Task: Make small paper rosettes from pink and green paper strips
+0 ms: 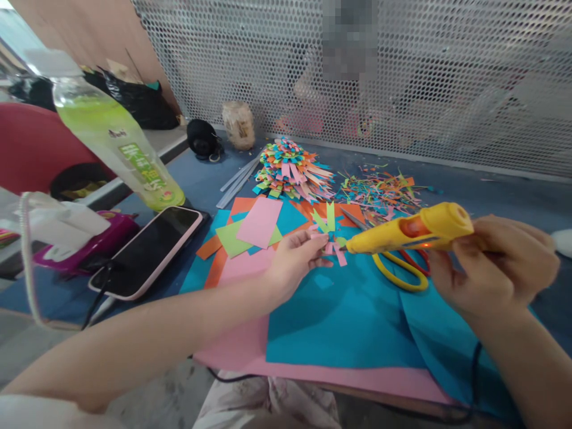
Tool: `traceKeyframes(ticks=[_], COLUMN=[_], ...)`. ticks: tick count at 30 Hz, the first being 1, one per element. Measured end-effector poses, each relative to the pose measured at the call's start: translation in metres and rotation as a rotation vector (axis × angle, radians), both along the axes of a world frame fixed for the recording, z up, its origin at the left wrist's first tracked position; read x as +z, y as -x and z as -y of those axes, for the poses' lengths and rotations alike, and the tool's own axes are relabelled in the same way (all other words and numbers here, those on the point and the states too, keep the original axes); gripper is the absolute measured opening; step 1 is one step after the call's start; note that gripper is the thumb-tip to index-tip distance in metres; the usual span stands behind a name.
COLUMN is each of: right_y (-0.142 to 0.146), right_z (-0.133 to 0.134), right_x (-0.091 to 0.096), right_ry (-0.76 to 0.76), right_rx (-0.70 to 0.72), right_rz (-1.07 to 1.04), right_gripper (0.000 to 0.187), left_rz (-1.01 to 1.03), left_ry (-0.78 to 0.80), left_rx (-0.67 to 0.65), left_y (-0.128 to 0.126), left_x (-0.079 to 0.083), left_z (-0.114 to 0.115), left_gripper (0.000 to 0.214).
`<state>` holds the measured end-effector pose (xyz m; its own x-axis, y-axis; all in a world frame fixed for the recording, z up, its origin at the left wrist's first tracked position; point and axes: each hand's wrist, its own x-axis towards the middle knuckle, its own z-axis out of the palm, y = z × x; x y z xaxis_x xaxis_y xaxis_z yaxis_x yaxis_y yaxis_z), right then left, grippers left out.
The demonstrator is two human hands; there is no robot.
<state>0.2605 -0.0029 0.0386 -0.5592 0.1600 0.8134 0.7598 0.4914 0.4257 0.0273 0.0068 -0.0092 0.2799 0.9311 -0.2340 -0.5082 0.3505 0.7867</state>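
Note:
My left hand (297, 262) pinches a small bunch of cut paper strips (329, 223), pink and light green, over the blue paper sheet (348, 322). In my right hand (487, 268) is a yellow hot glue gun (411, 229), held sideways with a small orange light showing on it. Its nozzle tip points left and reaches the paper strips; whether it touches them I cannot tell. Under the glue gun lie scissors (402, 271) with yellow and red handles, partly covered. Behind the hands stands a layered cone of fringed coloured paper (290, 170).
Paper scraps (379, 190) lie at the back right, clear glue sticks (239, 182) at the back left. Pink, green and orange paper pieces (259, 221) overlap mid-table. A phone (149, 253), purple power strip (89, 241) and drink bottle (116, 137) stand left. A perforated metal panel (250, 53) closes the back.

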Motion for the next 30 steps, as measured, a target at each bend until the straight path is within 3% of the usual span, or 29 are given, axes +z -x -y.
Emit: traceKeyframes(ticks=[11, 18, 26, 30], right_y=[0.0016, -0.0035, -0.0019, -0.0058], right_z=[0.0033, 0.0032, 0.0041, 0.0024], right_x=[-0.0050, -0.0075, -0.0080, -0.0059], right_ry=[0.081, 0.028, 0.020, 0.095], right_rx=[-0.052, -0.049, -0.077, -0.102], right_rz=[-0.114, -0.004, 0.059, 0.130], right_gripper=[0.027, 0.047, 0.048, 0.050], left_rz=[0.021, 0.028, 0.044, 0.039], left_ry=[-0.015, -0.015, -0.023, -0.026], left_rx=[0.001, 0.020, 0.084, 0.104], left_y=[0.0012, 0.0007, 0.0019, 0.0033], left_x=[-0.0032, -0.0028, -0.0035, -0.0041], left_z=[-0.0004, -0.0008, -0.0004, -0.0007], left_gripper=[0.021, 0.020, 0.023, 0.024])
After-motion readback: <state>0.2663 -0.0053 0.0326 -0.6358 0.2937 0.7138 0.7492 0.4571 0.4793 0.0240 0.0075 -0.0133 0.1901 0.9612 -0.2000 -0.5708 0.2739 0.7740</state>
